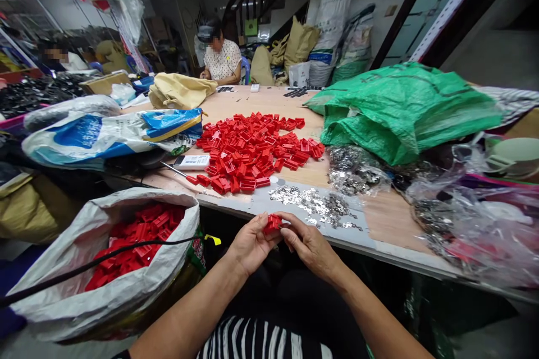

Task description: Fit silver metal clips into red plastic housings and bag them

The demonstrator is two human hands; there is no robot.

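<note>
My left hand (251, 244) is closed around a small red plastic part (273, 224) just in front of the table's edge. From the right, my right hand (306, 240) meets it, its thumb and index finger pinched at the part's side; whatever small piece lies between those fingertips is too small to make out. Beyond my hands, small flat metal pieces (314, 205) are spread on a grey sheet (357, 235). A large heap of red plastic parts (252, 148) lies behind them on the wooden table (295, 102).
An open white sack (185, 202) of red parts stands at the lower left. Blue-white bags (96, 137) lie above it, beside a screwdriver (174, 170). At the right are a green sack (404, 106) and clear bags (484, 230). A person (222, 59) sits across the table.
</note>
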